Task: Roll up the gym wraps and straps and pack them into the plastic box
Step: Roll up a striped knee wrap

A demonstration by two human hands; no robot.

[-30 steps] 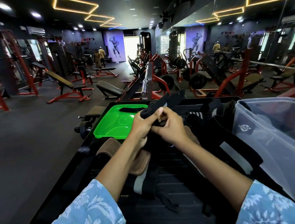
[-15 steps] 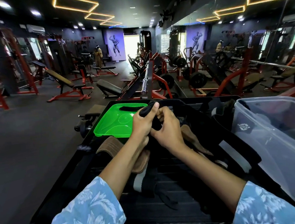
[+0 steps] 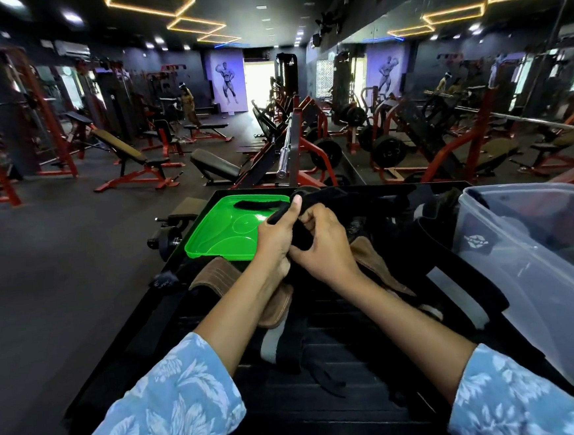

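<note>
Both hands hold a black strap [image 3: 332,195] above the black platform [image 3: 345,405]. My left hand [image 3: 275,235] grips its rolled end, thumb pressed along the top. My right hand [image 3: 326,248] pinches the strap just beside it, and the free end trails off to the right. The clear plastic box [image 3: 536,266] stands tilted at the right, holding some dark items. Its green lid [image 3: 225,232] lies at the far left of the platform with a black strap [image 3: 260,204] on it. Brown leather straps [image 3: 215,278] and black-and-grey wraps [image 3: 278,341] lie under my forearms.
The platform's left edge drops to the dark gym floor [image 3: 59,269]. A barbell [image 3: 285,152] and red machines stand just beyond the platform. Benches [image 3: 126,158] and a person [image 3: 187,103] are far off at the back left.
The strap's free end, which stuck up and to the right a second ago, has come down and now trails level to the right. Both hands stay together on the rolled end.
</note>
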